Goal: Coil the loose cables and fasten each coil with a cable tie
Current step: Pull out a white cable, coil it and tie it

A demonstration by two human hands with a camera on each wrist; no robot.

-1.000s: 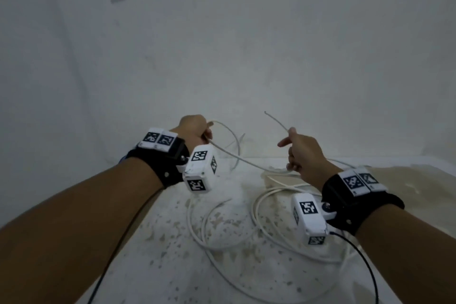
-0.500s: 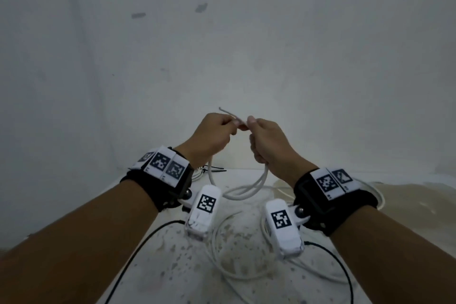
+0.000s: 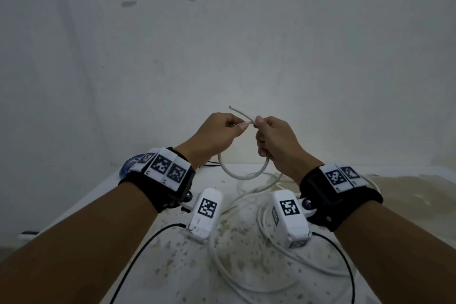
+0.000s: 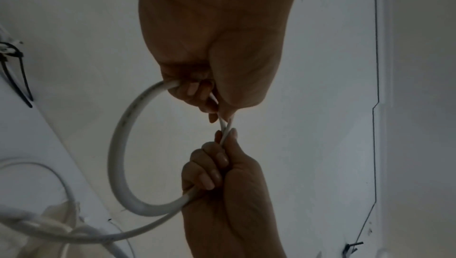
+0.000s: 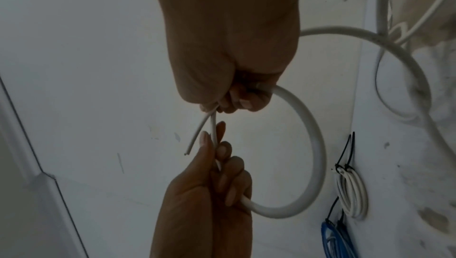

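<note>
Both hands are raised together above the table, holding one white cable [image 3: 243, 175]. My left hand [image 3: 238, 126] pinches it between thumb and fingers near its free end, which sticks up and to the left. Right beside it, my right hand [image 3: 259, 123] grips two crossing strands. Below the fists hangs a single round loop [image 4: 118, 145], also plain in the right wrist view [image 5: 316, 145]. The rest of the cable trails down onto the table in loose curves [image 3: 246, 286].
The white speckled table [image 3: 172, 266] stands against a plain wall. A white coil bound with a black tie [image 5: 350, 194] and a blue cable bundle [image 5: 333, 238] lie at the table's far left. Loose black cable ties [image 4: 14, 71] lie there too.
A second ago the hands were apart with the cable stretched between them. They have come together and risen, and a hanging loop has formed; little differs from half a second ago.
</note>
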